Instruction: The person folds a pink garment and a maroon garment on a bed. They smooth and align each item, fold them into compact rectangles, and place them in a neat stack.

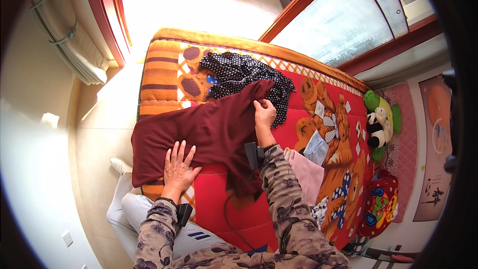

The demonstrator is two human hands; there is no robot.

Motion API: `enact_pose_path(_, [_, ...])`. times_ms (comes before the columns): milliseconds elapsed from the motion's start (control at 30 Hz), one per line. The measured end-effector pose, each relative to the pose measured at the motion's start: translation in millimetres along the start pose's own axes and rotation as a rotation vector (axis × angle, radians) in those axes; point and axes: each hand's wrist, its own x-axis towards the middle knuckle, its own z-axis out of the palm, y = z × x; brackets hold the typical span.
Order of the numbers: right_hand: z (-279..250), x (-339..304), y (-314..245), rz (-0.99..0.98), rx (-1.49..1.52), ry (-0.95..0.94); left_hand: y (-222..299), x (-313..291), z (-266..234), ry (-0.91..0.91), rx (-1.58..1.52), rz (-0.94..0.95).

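Note:
A maroon garment (199,124) is spread over the near-left part of the bed; its exact cut is hard to make out. My left hand (180,170) lies flat on its lower part with the fingers spread. Farther right, the fingers of my right hand (265,113) are pinched on the garment's upper right edge. Just beyond it, a crumpled black cloth with white dots (244,72) is partly covered by the maroon fabric. A dark strapped device sits on each of my wrists.
The bed (214,219) has a red and orange bear-print cover. Pink cloth (306,172) and a light blue face mask (315,148) lie right of my right forearm. Plush toys (381,124) and a red patterned cushion (379,206) line the right side. A curtain (74,45) hangs at left.

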Motion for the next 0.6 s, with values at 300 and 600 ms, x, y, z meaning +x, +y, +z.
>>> enact_pose_path(300, [15.3, -51.5, 0.8, -0.783, -0.134, -0.119, -2.7, -0.8, 3.1, 0.030, -0.001, 0.009])
enact_pose_path(600, [19.1, -26.8, -3.3, -0.178, 0.289, 0.045, -5.4, -1.3, 4.9, 0.060, -0.008, 0.014])
